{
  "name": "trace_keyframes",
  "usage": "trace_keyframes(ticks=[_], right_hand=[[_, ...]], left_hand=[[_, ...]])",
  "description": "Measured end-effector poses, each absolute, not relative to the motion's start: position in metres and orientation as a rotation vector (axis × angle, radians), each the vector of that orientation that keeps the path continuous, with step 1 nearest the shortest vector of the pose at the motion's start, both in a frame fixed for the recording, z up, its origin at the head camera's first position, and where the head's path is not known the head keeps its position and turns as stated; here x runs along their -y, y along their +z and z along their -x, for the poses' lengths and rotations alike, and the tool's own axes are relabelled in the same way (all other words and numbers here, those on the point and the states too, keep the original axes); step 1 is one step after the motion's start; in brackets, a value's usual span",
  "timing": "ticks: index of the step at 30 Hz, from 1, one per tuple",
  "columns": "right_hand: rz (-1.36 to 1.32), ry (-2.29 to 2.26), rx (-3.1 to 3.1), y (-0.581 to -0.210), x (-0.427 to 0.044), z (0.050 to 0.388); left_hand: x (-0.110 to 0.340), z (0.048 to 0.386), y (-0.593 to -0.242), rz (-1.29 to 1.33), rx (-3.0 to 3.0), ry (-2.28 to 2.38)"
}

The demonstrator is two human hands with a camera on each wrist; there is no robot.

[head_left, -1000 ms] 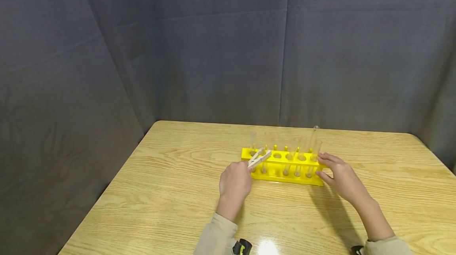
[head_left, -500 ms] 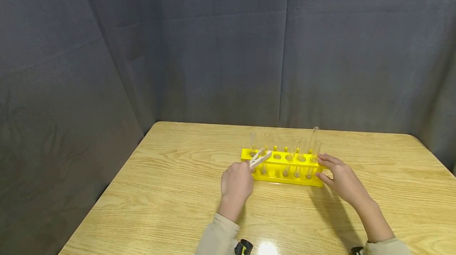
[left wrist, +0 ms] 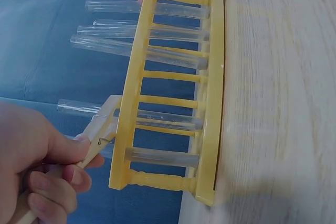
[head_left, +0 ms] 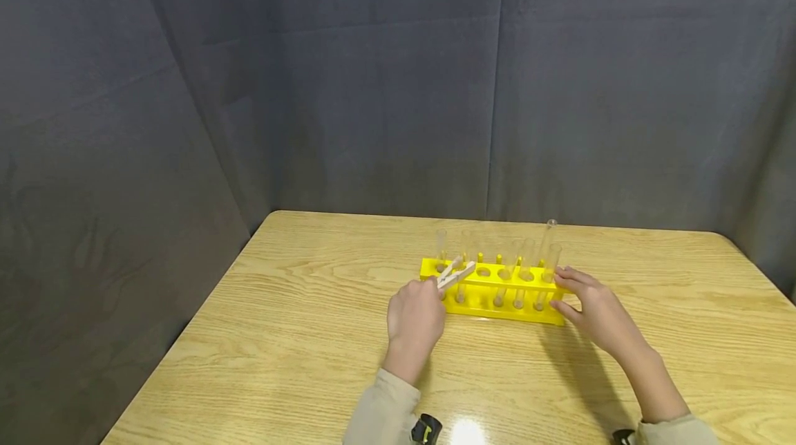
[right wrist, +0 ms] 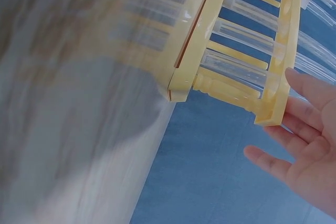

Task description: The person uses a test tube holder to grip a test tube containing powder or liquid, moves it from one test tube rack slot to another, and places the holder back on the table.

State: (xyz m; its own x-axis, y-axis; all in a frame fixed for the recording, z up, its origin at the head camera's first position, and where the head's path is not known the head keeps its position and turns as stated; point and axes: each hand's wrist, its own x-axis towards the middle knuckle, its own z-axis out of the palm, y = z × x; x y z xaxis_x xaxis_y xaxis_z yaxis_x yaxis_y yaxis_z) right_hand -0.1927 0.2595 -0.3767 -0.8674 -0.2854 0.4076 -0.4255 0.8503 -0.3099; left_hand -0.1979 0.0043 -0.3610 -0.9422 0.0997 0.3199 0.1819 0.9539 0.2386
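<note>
My left hand (head_left: 415, 314) grips a wooden test tube clamp (head_left: 457, 275) by its handle. In the left wrist view the spread prongs of the clamp (left wrist: 104, 119) lie against the rack's top bar, by the second test tube (left wrist: 79, 107) from the left end. Whether they touch the glass I cannot tell. The yellow test tube rack (head_left: 491, 314) stands upright on the table with several clear tubes in its holes. At its right end, the fingers of my right hand (head_left: 593, 307) rest on the top bar, the thumb held apart below, as the right wrist view (right wrist: 310, 145) shows.
A wooden table (head_left: 280, 334) carries the rack near its far side. Grey-blue cloth (head_left: 385, 120) hangs behind and at the left. One tall tube (head_left: 548, 241) leans at the rack's back right. A third hole (head_left: 484, 271) has no tube in it.
My left hand and the clamp have shifted very slightly to the right. The right hand and the rack look the same.
</note>
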Motion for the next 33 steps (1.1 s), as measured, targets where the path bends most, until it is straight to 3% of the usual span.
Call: trace_keyframes(ticks=[33], right_hand=[[-0.534,0.578,2.65,-0.3783,-0.261,0.194]], left_hand=[[-0.0114,0.2056,-0.3515,0.217,2.86,-0.225]])
